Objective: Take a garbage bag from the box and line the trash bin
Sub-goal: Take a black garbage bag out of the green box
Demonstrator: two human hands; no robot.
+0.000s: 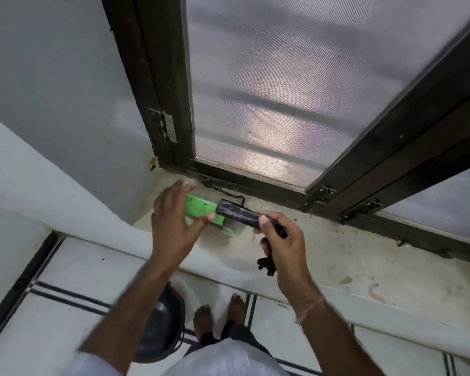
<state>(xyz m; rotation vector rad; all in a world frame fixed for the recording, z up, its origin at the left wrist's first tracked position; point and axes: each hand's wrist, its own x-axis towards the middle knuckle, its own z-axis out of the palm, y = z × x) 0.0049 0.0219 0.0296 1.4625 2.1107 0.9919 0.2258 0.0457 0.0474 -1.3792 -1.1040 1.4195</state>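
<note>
Right hand (pixel 278 241) pinches the near end of a black garbage bag roll (pixel 238 216), half drawn from the green box (pixel 204 213). Left hand (pixel 174 221), fingers spread and gripping nothing, hovers at the box, likely to steady it on the window ledge (pixel 337 256). Trash bin (pixel 160 329) stands below the left forearm; contents unclear, possibly already dark-lined.

Both arms reach forward: left grip (pixel 174 215) spread with fingers apart, right grip (pixel 280 240) pinched closed.
</note>
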